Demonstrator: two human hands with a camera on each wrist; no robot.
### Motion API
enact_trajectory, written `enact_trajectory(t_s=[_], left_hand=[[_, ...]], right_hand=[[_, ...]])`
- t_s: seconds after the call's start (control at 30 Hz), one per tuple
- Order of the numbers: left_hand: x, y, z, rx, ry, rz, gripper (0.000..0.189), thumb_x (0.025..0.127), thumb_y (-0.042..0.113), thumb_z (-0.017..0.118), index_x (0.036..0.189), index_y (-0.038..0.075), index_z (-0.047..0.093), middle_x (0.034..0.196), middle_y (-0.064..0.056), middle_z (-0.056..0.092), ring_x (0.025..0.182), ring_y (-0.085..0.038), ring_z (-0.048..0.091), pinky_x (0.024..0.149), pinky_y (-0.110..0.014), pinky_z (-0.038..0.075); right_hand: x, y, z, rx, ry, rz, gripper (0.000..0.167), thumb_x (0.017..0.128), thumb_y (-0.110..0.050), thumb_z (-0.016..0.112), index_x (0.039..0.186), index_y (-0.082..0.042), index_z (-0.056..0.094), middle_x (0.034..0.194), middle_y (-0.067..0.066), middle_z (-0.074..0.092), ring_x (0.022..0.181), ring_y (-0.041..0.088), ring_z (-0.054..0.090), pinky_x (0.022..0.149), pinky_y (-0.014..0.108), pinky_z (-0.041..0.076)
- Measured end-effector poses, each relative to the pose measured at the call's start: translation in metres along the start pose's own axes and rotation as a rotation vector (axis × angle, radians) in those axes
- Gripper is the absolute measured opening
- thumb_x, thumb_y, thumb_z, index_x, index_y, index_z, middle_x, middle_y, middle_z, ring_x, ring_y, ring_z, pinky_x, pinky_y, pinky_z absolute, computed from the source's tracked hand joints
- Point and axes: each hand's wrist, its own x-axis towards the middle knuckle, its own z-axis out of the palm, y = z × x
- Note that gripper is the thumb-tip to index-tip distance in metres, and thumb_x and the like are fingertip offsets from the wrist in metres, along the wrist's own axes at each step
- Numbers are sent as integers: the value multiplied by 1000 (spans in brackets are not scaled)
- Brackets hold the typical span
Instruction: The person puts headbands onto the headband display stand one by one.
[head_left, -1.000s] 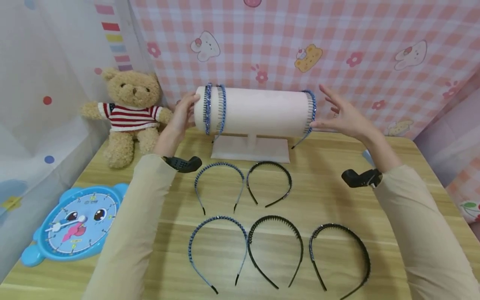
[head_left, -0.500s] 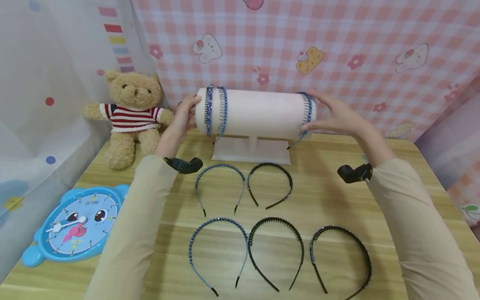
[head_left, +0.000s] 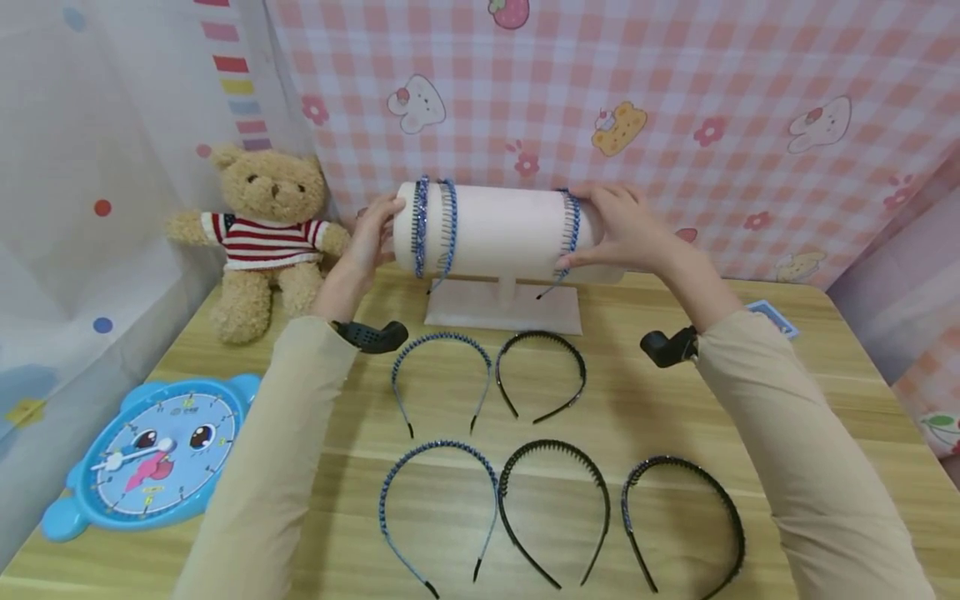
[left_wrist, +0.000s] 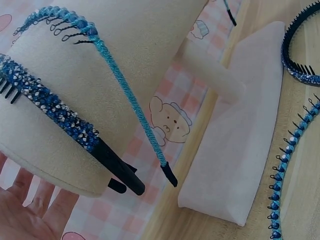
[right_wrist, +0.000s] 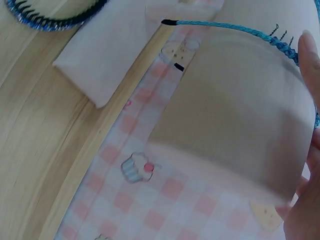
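Note:
A white padded roll stand [head_left: 510, 229] rises on a flat base [head_left: 502, 308]. My left hand [head_left: 372, 235] rests against the roll's left end, its fingers extended along the end face in the left wrist view. Beside it on the roll sit a glittery dark-blue headband [head_left: 422, 225] and a blue braided headband [head_left: 450, 225]. Toward the roll's right end, my right hand [head_left: 633, 233] grips another blue braided headband [head_left: 573, 225], thumb low in front and fingers over the top. That headband's black-tipped end [right_wrist: 170, 22] hangs off the roll in the right wrist view.
Several blue and black toothed headbands lie on the wooden table, including a blue one [head_left: 441, 335] and a black one [head_left: 555, 443] in front of the base. A teddy bear [head_left: 266, 242] sits left, behind a blue toy clock [head_left: 161, 450]. Checked cloth [head_left: 712, 75] hangs behind.
My right hand has closed in on the right-hand headband and slid it leftward along the roll. The left hand has stayed at the left end.

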Motion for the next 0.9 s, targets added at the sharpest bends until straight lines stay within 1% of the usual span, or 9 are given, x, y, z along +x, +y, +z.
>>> enact_trajectory(t_s=[0.1,0.3,0.47,0.7,0.9], left_hand=[[-1,0,-1,-4,8,-3,57,88,41,43,141,24,31,142,-3,38,128,-17,35,105,-46,28],[-1,0,-1,-4,14,-3,57,88,40,43,141,23,31,143,-4,36,129,-18,35,105,-47,28],[1,0,-1,-2,13,-7,57,88,41,44,141,24,31,144,-3,36,130,-19,34,105,-46,28],[3,-2,0,3,17,4,58,87,41,44,141,23,31,142,-4,38,129,-19,36,105,-47,28],[2,-2,-1,14,10,11,57,87,41,44,140,23,32,142,-3,38,129,-19,35,105,-48,27]], right_hand=[[9,-10,5,-8,-1,-38,100,66,-55,73,141,-7,30,145,12,34,135,33,25,112,48,6],[23,-28,10,-30,-24,-68,100,68,-57,70,143,-7,27,148,12,30,137,34,22,112,51,5],[35,-42,14,-49,-32,-95,101,68,-58,70,143,-6,25,148,12,30,137,35,22,111,53,7],[49,-62,21,-78,-49,-120,104,68,-62,67,144,-7,22,149,11,28,137,35,21,112,53,5],[57,-75,26,-80,-57,-135,105,67,-62,67,144,-7,21,150,12,24,138,35,20,112,53,3]])
